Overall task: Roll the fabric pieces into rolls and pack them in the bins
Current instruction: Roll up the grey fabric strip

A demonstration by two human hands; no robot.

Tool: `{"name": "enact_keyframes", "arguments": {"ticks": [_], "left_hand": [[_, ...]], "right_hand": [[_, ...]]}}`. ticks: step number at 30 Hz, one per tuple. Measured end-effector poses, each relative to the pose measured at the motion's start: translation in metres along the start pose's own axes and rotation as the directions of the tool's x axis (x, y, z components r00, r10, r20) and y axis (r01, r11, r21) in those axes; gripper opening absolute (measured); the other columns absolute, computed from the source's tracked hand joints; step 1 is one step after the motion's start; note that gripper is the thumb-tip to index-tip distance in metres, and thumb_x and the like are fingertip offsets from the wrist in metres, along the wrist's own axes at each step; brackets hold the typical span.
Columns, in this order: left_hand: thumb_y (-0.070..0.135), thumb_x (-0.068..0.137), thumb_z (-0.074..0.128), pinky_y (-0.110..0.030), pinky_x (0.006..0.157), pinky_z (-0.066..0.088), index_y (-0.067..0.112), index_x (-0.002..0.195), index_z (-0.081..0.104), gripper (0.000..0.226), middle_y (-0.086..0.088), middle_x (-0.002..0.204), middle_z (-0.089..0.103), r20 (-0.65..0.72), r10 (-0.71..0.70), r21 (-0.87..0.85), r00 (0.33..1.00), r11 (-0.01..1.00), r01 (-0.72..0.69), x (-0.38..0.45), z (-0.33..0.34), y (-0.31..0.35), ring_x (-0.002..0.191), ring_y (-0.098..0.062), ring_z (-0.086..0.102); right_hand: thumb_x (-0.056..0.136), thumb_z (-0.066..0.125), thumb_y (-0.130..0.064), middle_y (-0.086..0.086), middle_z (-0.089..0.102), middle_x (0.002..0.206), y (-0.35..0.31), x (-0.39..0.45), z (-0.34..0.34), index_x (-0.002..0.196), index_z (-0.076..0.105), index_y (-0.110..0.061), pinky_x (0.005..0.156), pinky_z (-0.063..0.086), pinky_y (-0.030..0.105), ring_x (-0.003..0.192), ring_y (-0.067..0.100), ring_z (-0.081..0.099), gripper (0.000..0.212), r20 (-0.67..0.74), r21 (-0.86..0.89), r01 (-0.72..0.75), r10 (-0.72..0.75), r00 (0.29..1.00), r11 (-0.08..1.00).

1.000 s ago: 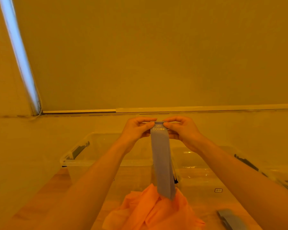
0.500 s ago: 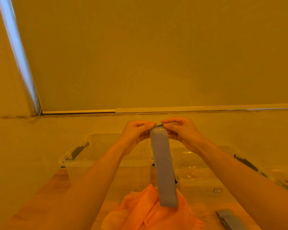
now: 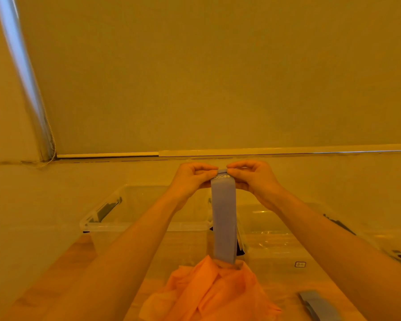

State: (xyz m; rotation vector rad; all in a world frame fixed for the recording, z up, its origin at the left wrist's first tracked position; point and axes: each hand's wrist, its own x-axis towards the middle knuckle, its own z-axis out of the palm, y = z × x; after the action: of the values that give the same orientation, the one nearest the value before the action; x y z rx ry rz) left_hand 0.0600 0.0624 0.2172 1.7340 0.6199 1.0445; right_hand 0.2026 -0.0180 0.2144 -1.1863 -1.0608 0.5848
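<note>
A long grey-blue fabric strip (image 3: 224,218) hangs straight down in front of me, a row of small white dots printed near its top. My left hand (image 3: 192,179) and my right hand (image 3: 252,179) pinch its top edge from either side, fingertips nearly touching, held up above two clear plastic bins. The left bin (image 3: 134,225) and the right bin (image 3: 285,246) stand side by side on the wooden table. The strip's lower end reaches a crumpled orange cloth (image 3: 213,295) lying near me.
A second grey-blue strip (image 3: 317,305) lies flat on the table at the lower right. Black handle clips sit on the bins' outer ends. A pale wall with a ledge runs behind the bins, and a window edge with a bead cord is at the upper left.
Both hands have kept their pinch on the strip's top edge, with the fingers working slightly closer together. The hanging end has swung a little and now hangs straighter.
</note>
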Motion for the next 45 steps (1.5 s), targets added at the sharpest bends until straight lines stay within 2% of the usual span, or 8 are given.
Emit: {"name": "enact_keyframes", "arguments": {"ticks": [6, 9, 15, 25, 31, 34, 41, 45], "left_hand": [[0.020, 0.090, 0.062, -0.023, 0.060, 0.055, 0.021, 0.090, 0.063, 0.001, -0.003, 0.084, 0.069, -0.007, -0.022, 0.080, 1.000, 0.997, 0.022, -0.002, 0.007, -0.002, 0.072, -0.012, 0.066], [0.015, 0.089, 0.063, -0.024, 0.064, 0.056, 0.019, 0.093, 0.065, 0.006, -0.005, 0.090, 0.070, 0.005, 0.004, 0.032, 1.000, 0.999, -0.004, -0.003, 0.010, -0.006, 0.078, -0.013, 0.068], [0.009, 0.088, 0.063, -0.026, 0.070, 0.058, 0.016, 0.095, 0.069, 0.012, -0.001, 0.092, 0.070, 0.011, 0.003, -0.080, 1.000, 0.997, -0.002, -0.005, 0.013, -0.010, 0.085, -0.013, 0.068], [0.009, 0.087, 0.064, -0.023, 0.072, 0.057, 0.013, 0.098, 0.070, 0.013, -0.002, 0.095, 0.070, 0.030, 0.022, -0.079, 0.999, 0.997, -0.020, -0.005, 0.016, -0.013, 0.089, -0.014, 0.068], [0.008, 0.087, 0.064, -0.023, 0.072, 0.057, 0.014, 0.102, 0.068, 0.016, -0.001, 0.092, 0.069, 0.002, 0.045, -0.034, 0.999, 0.998, -0.045, -0.005, 0.017, -0.012, 0.087, -0.012, 0.067], [0.009, 0.086, 0.066, -0.025, 0.074, 0.058, 0.015, 0.110, 0.063, 0.025, -0.004, 0.088, 0.070, -0.013, 0.033, -0.033, 0.999, 0.999, -0.033, -0.005, 0.018, -0.011, 0.085, -0.012, 0.068], [0.016, 0.087, 0.066, -0.021, 0.062, 0.056, 0.020, 0.088, 0.064, 0.004, -0.004, 0.088, 0.069, -0.019, -0.024, 0.006, 1.000, 1.000, 0.024, -0.006, 0.018, -0.009, 0.079, -0.013, 0.068], [0.014, 0.087, 0.065, -0.027, 0.074, 0.057, 0.022, 0.094, 0.066, 0.011, -0.005, 0.095, 0.069, 0.011, 0.005, 0.012, 1.000, 1.000, -0.005, -0.008, 0.019, -0.009, 0.090, -0.017, 0.067]], "right_hand": [[0.084, 0.066, -0.006, 0.005, 0.071, 0.090, 0.003, -0.002, -0.005, 0.098, 0.067, -0.012, 0.062, 0.057, 0.023, 0.078, 0.013, 0.070, 0.014, -0.021, -0.014, -0.003, 0.003, 1.000, 1.000], [0.085, 0.066, -0.006, 0.007, 0.071, 0.094, 0.007, -0.002, -0.007, 0.106, 0.065, -0.011, 0.066, 0.058, 0.025, 0.083, 0.016, 0.070, 0.021, -0.027, -0.024, -0.020, 0.020, 0.999, 1.000], [0.084, 0.064, -0.003, 0.008, 0.070, 0.095, 0.012, -0.005, -0.009, 0.092, 0.068, -0.013, 0.073, 0.058, 0.030, 0.087, 0.019, 0.069, 0.013, -0.045, -0.019, -0.005, 0.004, 0.999, 1.000], [0.083, 0.067, -0.006, 0.009, 0.069, 0.100, 0.014, -0.007, -0.014, 0.100, 0.068, -0.007, 0.080, 0.057, 0.033, 0.093, 0.021, 0.067, 0.017, -0.032, 0.018, -0.009, 0.010, 0.999, 1.000], [0.083, 0.068, -0.013, 0.006, 0.069, 0.095, 0.015, -0.007, -0.014, 0.101, 0.068, -0.010, 0.064, 0.056, 0.024, 0.087, 0.019, 0.067, 0.017, -0.087, 0.010, -0.071, 0.072, 0.994, 0.997], [0.083, 0.068, -0.009, 0.006, 0.069, 0.092, 0.014, -0.009, -0.015, 0.096, 0.069, -0.009, 0.065, 0.056, 0.024, 0.086, 0.019, 0.067, 0.013, -0.082, 0.027, -0.065, 0.067, 0.994, 0.998], [0.081, 0.068, -0.004, 0.004, 0.069, 0.089, 0.012, -0.009, -0.015, 0.097, 0.068, -0.007, 0.062, 0.056, 0.020, 0.082, 0.014, 0.068, 0.016, -0.081, 0.017, -0.022, 0.024, 0.996, 1.000], [0.082, 0.067, -0.003, 0.004, 0.069, 0.089, 0.013, -0.010, -0.015, 0.096, 0.068, -0.007, 0.061, 0.056, 0.020, 0.081, 0.014, 0.067, 0.015, -0.098, 0.022, -0.018, 0.020, 0.995, 1.000]]}}
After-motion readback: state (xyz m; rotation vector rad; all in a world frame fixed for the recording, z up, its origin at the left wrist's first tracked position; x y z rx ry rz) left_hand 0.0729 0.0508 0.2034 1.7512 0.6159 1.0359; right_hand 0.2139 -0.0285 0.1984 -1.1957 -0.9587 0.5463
